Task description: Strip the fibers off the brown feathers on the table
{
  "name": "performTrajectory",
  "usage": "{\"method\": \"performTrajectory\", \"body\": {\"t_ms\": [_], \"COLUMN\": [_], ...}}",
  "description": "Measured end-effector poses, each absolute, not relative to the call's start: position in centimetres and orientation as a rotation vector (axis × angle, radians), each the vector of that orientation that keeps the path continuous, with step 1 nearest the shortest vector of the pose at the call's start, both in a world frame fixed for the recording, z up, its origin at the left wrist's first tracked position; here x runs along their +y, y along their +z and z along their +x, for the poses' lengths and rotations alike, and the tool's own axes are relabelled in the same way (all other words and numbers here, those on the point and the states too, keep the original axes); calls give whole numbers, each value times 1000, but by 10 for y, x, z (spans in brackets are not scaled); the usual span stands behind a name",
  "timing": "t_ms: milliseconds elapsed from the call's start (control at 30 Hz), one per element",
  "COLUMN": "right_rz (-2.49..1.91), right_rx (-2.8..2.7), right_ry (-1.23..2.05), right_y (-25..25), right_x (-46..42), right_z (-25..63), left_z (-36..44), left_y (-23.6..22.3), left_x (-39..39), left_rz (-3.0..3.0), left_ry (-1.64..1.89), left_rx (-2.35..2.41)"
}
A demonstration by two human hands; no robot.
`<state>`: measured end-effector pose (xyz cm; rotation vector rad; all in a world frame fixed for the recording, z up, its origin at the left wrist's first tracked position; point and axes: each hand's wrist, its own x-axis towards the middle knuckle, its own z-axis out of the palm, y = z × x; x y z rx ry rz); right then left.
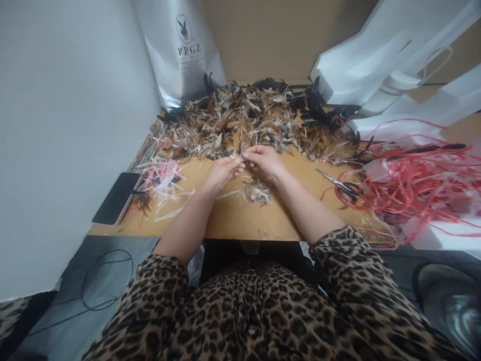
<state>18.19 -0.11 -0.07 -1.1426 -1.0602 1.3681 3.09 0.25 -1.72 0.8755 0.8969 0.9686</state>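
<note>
Both my hands meet over the table, fingertips pinched together close to the near edge of a big heap of brown and black feathers (244,113). In the left hand (224,171) the thumb and forefinger are closed on what looks like a brown feather (237,139), standing up from the fingertips against the heap. My right hand (264,160) pinches at the same spot, touching the feather's pale lower end; the fingers hide most of that end. Below the hands lies a small tuft of pale fluff (257,192).
Scissors (337,183) lie at the right beside a tangle of red plastic ribbon (424,185). At left are a phone (117,198) and pink-white strips (163,175). A silver bag (184,55) stands behind, a white bag (353,65) at back right. The wooden table (240,225) ends near my body.
</note>
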Motion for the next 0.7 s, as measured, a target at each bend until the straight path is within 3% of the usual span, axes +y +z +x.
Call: {"method": "performTrajectory", "body": {"t_ms": [467, 700], "right_rz": [-1113, -1453], "right_rx": [-1129, -1583], "right_ry": [1368, 815], "right_y": [-10, -18], "right_x": [1, 4], "right_z": [180, 185], "left_z": [30, 24], "left_y": [-19, -16], "left_x": [4, 13], "left_rz": [964, 807], "left_ry": [1014, 1247], "left_rx": [873, 902]}}
